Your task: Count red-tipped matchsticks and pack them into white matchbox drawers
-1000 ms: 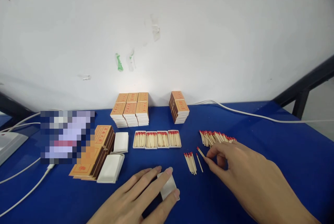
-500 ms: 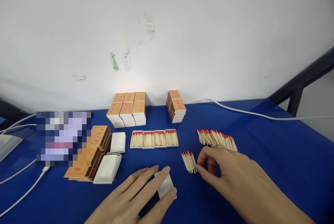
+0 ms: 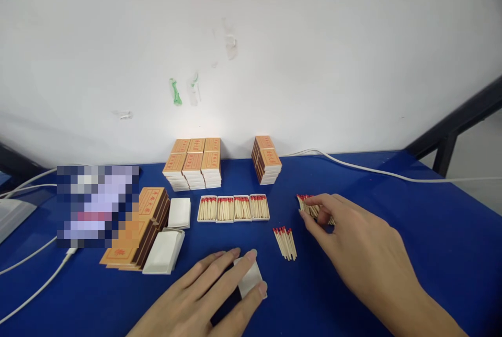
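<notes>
My left hand (image 3: 212, 292) rests on the blue table (image 3: 392, 195) with its fingers and thumb round a white inner matchbox tray (image 3: 250, 277). My right hand (image 3: 353, 243) reaches over the loose row of red-tipped matches (image 3: 308, 205), its fingertips curled onto them; whether it grips any I cannot see. A small bundle of matches (image 3: 286, 243) lies between my two hands. Several open trays filled with matches (image 3: 234, 208) stand in a line behind it.
Stacks of orange matchboxes (image 3: 193, 169) and a smaller stack (image 3: 266, 159) stand by the white wall. Orange sleeves (image 3: 137, 227) and empty white trays (image 3: 164, 250) lie at the left beside a blurred patch. White cables (image 3: 353, 167) run along the back and left.
My right hand moved from the small bundle, where it laid single matches, back to the loose row of matches. My left hand stayed on the white tray.
</notes>
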A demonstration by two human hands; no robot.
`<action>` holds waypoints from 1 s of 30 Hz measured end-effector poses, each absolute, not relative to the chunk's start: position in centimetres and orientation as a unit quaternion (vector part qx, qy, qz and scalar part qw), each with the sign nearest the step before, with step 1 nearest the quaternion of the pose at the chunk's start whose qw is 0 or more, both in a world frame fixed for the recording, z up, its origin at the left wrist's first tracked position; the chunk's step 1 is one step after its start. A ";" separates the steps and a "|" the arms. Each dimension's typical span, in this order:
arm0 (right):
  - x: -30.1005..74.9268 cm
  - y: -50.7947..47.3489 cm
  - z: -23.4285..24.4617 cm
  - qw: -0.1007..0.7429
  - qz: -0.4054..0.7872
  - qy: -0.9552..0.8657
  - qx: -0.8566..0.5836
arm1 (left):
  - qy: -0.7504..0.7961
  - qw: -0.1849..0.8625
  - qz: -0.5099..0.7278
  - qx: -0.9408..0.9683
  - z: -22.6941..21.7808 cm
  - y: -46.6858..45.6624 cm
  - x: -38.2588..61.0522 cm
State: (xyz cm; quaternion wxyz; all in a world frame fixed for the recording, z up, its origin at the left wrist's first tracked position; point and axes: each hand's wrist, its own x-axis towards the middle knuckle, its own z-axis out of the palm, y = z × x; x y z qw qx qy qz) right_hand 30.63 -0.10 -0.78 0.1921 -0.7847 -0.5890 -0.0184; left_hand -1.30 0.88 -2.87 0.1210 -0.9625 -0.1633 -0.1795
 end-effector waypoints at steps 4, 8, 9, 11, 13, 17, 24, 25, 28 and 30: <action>30.8 0.3 -1.8 0.187 -0.070 -0.613 -0.765 | -0.162 0.120 -0.180 -0.963 -2.9 0.8 -1.4; 30.7 0.3 -1.9 0.187 -0.058 -0.622 -0.758 | -0.162 0.122 -0.182 -0.962 -3.0 0.9 -1.5; 30.6 0.2 -1.8 0.184 -0.043 -0.624 -0.758 | -0.162 0.124 -0.182 -0.962 -3.0 0.9 -1.5; 30.4 0.2 -1.4 0.177 -0.016 -0.624 -0.761 | -0.164 0.126 -0.182 -0.961 -2.9 0.9 -1.4; 30.2 0.1 -1.0 0.168 0.000 -0.622 -0.765 | -0.164 0.126 -0.179 -0.962 -2.8 0.9 -1.4; 30.0 0.1 -0.6 0.170 0.010 -0.612 -0.772 | -0.161 0.124 -0.179 -0.963 -2.7 0.8 -1.3; 30.3 -0.1 0.4 0.173 0.091 -0.587 -0.786 | -0.162 0.108 -0.176 -0.965 -2.7 0.8 -1.4; 30.4 -0.1 0.5 0.179 0.104 -0.585 -0.784 | -0.161 0.107 -0.177 -0.965 -2.6 0.8 -1.4; 30.7 -0.3 0.8 0.203 0.159 -0.588 -0.767 | -0.159 0.108 -0.173 -0.966 -2.5 0.8 -1.3; 30.8 -0.4 1.0 0.210 0.197 -0.595 -0.750 | -0.160 0.109 -0.172 -0.966 -2.4 0.9 -1.3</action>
